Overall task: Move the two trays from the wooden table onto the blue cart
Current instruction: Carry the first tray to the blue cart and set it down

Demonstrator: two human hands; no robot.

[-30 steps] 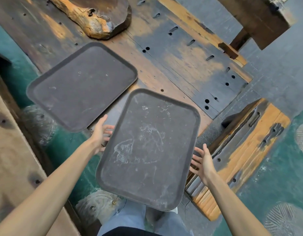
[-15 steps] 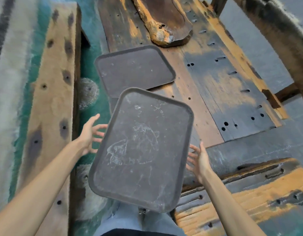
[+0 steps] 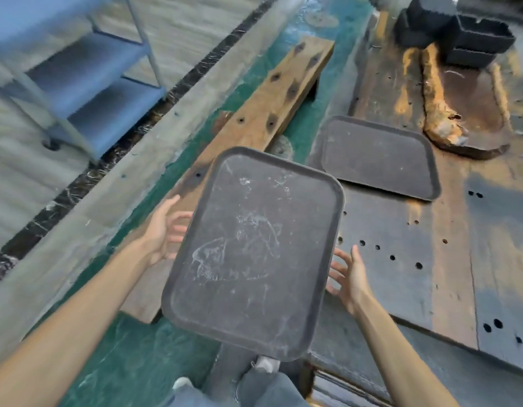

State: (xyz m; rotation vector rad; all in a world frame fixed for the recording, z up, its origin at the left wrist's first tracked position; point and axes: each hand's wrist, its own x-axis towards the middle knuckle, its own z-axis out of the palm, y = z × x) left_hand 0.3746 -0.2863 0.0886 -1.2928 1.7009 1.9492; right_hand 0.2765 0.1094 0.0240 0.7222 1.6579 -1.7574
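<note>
Cart (image 3: 78, 92): blue, upper left, blurred and cut off by the frame. Near tray (image 3: 251, 254): dark, scuffed, held off the table (image 3: 430, 274) in front of the body. Left hand (image 3: 163, 233) and right hand (image 3: 349, 277): fingers spread under opposite long edges (fingertips hidden beneath, so the grasp is partly unseen). Far tray (image 3: 377, 157): flat on the table, beside a wood slab (image 3: 466, 113).

The flat rectangular dark grey tray (image 3: 254, 254) nearest the camera bore whitish scuffs and smears. The second rectangular tray (image 3: 377, 160) was plain dark brown-grey. The worn wooden table (image 3: 460, 259) showed grey-black boards with orange-brown patches and small black holes. The metal shelved cart (image 3: 86, 83) was blue. The floor (image 3: 128, 356) was mottled green.
</note>
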